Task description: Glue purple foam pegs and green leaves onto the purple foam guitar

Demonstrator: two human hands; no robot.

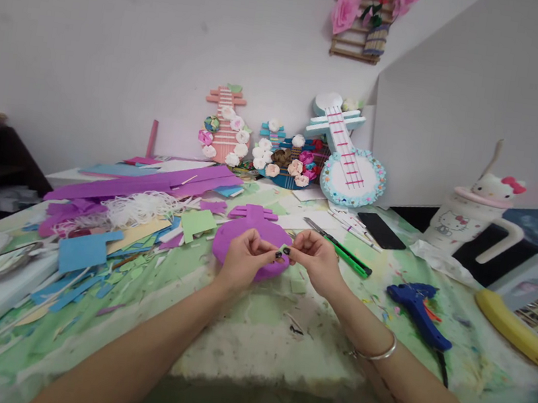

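Observation:
My left hand point(248, 259) and my right hand point(317, 260) meet at the middle of the table. Thumbs and fingers are pinched together on a tiny light green piece point(284, 249), mostly hidden by the fingertips; it looks like foam or paper. Just behind and below them lies a purple foam instrument shape point(232, 233), with a round body and a short neck with crossbars. A small green square point(297, 285) rests on the cloth below my right hand. To the right of that hand lies a green box cutter point(348, 258).
A blue glue gun point(421, 313) lies at right, near a Hello Kitty tumbler point(467, 219) and a black phone point(381, 230). Foam scraps, white string point(139, 215) and purple strips point(151, 184) cover the left. Decorated model instruments point(349, 163) stand against the wall.

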